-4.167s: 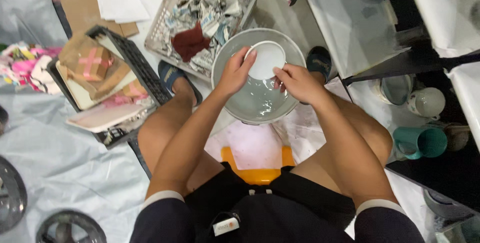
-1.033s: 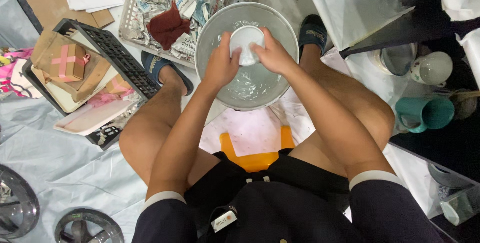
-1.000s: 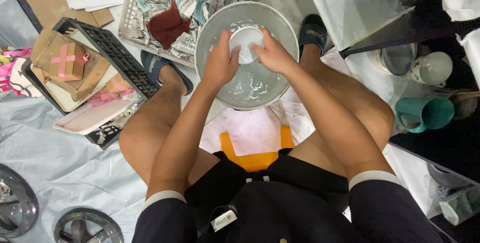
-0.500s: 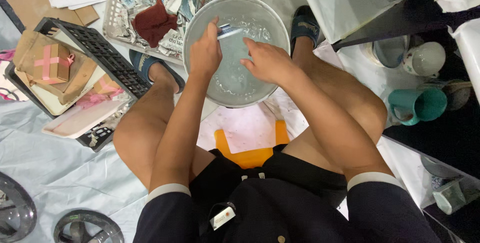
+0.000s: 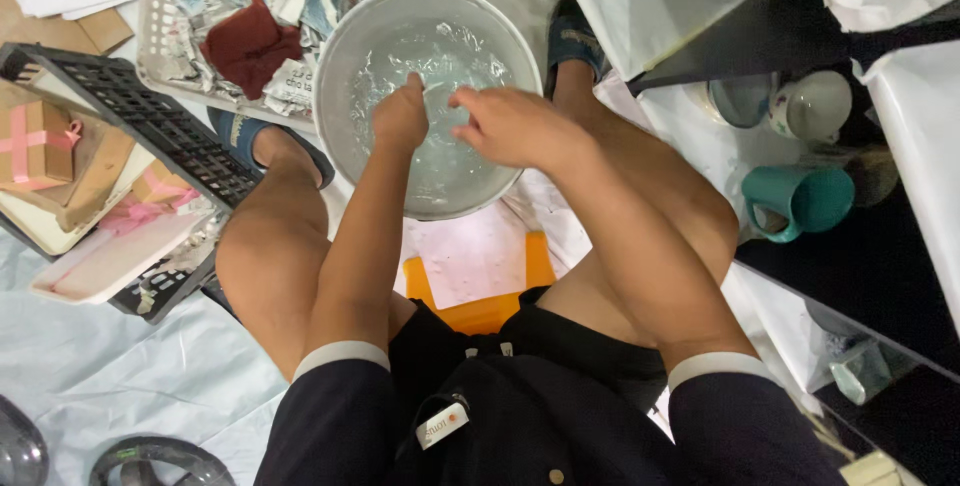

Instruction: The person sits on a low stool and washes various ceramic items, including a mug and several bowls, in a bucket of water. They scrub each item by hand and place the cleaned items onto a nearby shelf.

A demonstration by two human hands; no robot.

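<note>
Your left hand (image 5: 400, 118) is curled shut and your right hand (image 5: 505, 126) is loosely open, gripping nothing visible, both over the water-filled metal basin (image 5: 345, 41) beneath them, so swish low, avoid splashing.

White bowl gone from hands, right hand (image 5: 510, 126) lifted

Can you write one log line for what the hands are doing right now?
left hand: in basin water | right hand: over basin | teal mug: on shelf, right

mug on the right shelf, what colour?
Teal mug, lying on its side; clearest in the head view.
</note>
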